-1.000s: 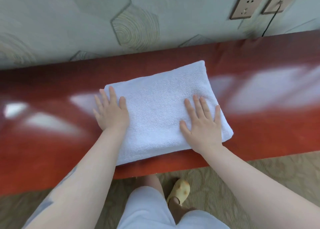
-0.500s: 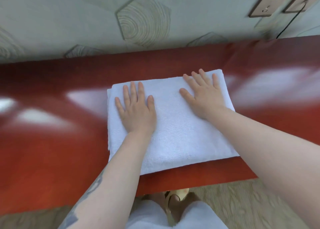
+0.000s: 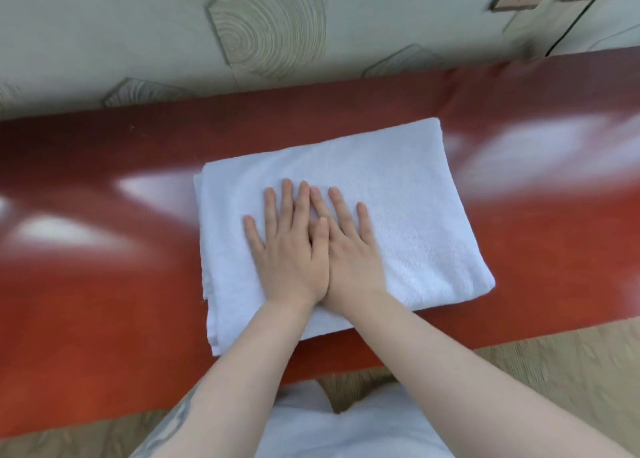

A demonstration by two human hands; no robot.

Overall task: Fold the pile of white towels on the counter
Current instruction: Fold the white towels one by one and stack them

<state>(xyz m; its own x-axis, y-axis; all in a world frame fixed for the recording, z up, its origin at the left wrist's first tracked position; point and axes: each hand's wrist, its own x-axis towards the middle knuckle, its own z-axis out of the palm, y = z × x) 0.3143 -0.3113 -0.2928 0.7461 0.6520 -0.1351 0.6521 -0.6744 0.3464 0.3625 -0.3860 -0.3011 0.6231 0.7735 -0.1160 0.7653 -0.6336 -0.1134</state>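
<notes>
Pressing: both palms flat on the towel [image 3: 398, 194], fingers straight, nothing gripped.

Item, left hand [image 3: 289, 246]: I am laying it open on the middle of the cloth, fingers pointing away from me toward the wall [image 3: 104, 34].

Item, right hand [image 3: 349, 249]: I am laying it open just beside the left, touching it along the inner edge, its index finger partly under the left fingers.

Item, towel: white, folded to a thick rectangle, lying on the red counter [image 3: 86, 284]. Its long axis is running left to right, tilted so the right end sits a little farther from me at the back. The near edge is reaching the counter's front lip beneath my wrists. Layered edges are showing stacked down the left side; the right side looks rounded, likely a fold.

Relation that matters: my hands are sitting left of the towel's centre, so more cloth is lying to my right than to my left. The right hand is nearer the long free stretch; the left is nearer the layered edge. Any smoothing stroke, I judge, is running outward along the long axis, right hand taking the greater share.

Pile: no other towels are showing here, so I cannot tell how many are waiting.
</notes>
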